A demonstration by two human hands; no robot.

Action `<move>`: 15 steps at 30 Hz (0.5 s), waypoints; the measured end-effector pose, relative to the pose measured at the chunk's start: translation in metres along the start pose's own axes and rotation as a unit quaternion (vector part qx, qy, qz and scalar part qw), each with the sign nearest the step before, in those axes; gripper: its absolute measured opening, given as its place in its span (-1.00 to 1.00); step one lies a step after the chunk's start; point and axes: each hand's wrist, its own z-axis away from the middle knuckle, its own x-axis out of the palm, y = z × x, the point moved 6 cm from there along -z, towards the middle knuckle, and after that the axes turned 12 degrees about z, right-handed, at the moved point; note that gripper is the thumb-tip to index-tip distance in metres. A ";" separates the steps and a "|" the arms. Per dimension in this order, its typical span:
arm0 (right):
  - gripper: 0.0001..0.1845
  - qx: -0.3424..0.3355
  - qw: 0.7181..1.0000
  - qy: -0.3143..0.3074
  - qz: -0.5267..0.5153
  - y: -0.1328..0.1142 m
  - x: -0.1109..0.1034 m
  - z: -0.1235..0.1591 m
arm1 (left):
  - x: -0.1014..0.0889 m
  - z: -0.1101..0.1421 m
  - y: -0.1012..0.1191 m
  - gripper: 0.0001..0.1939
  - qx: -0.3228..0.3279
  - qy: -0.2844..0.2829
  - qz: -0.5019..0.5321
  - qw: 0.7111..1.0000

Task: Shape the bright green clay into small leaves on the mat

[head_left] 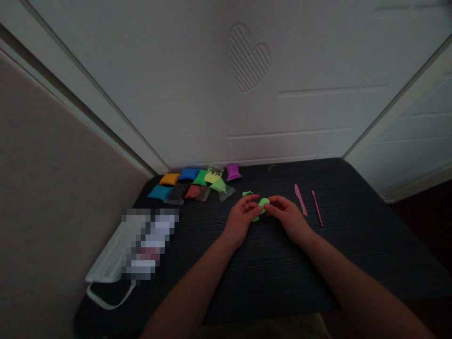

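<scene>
Between the fingertips of both hands is a flattened piece of light green modelling clay. My left hand pinches it from the left, thumb and fingers closed on its edge. My right hand grips the other side with thumb and forefinger. Under the left fingers a darker green bit shows, partly hidden; I cannot tell whether it belongs to the same piece. Just beyond my left fingers lies a small green lump on the dark table.
Several coloured clay packets, among them a blue one and a purple one, lie at the back left. A pink plastic knife and a thin pink tool lie right of my hands. A white face mask rests at the left edge.
</scene>
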 end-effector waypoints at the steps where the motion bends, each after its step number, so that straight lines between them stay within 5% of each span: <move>1: -0.79 0.006 1.000 0.001 -0.009 0.001 0.000 0.000 | 0.001 0.000 0.000 -0.59 -0.002 -0.002 0.014 1.000; 7: -0.83 0.013 0.999 -0.008 -0.049 0.001 0.001 0.001 | 0.001 0.000 0.000 -0.57 0.002 -0.009 0.047 0.999; 15: -0.81 -0.005 0.996 -0.061 0.061 -0.009 0.001 0.003 | -0.007 -0.004 0.001 -0.59 -0.001 -0.038 -0.011 0.999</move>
